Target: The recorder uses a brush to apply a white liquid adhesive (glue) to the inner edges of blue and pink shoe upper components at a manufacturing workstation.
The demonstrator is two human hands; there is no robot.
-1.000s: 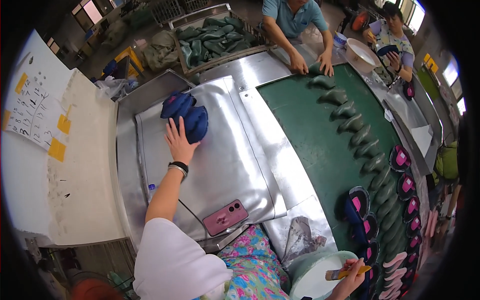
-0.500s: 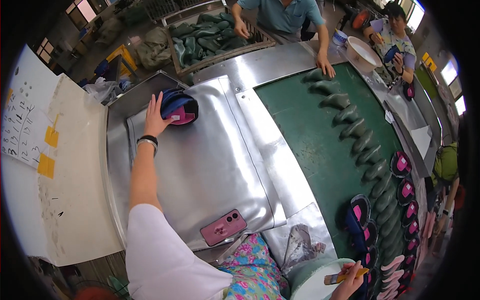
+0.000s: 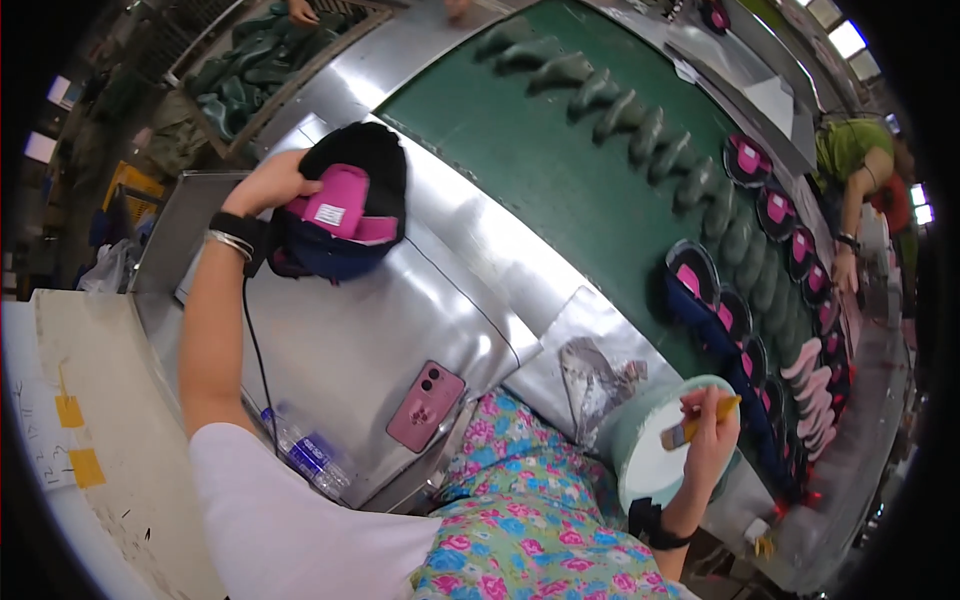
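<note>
My left hand point(image 3: 272, 184) grips a navy and black shoe upper point(image 3: 378, 165) with a pink sole piece and a white label, lifted above the metal worktop point(image 3: 330, 340). More than one upper may be in the grip; overlap hides this. At the lower right, my right hand point(image 3: 712, 440) is closed round the yellow handle of a paintbrush point(image 3: 676, 436). The brush is over a pale green bucket point(image 3: 612, 432) of white liquid. Whether its bristles touch the liquid, I cannot tell.
A pink phone point(image 3: 426, 406) and a clear plastic bottle point(image 3: 312, 455) lie on the worktop. On the green belt point(image 3: 500, 150) are rows of dark green shoe lasts point(image 3: 650, 130), several shoe uppers point(image 3: 696, 275) and pink strips point(image 3: 808, 385). A person in green point(image 3: 858, 160) works at the right.
My left hand has raised the shoe upper off the worktop toward me. My right hand still holds the brush at the bucket. The view has turned, bringing the bottle into sight.
</note>
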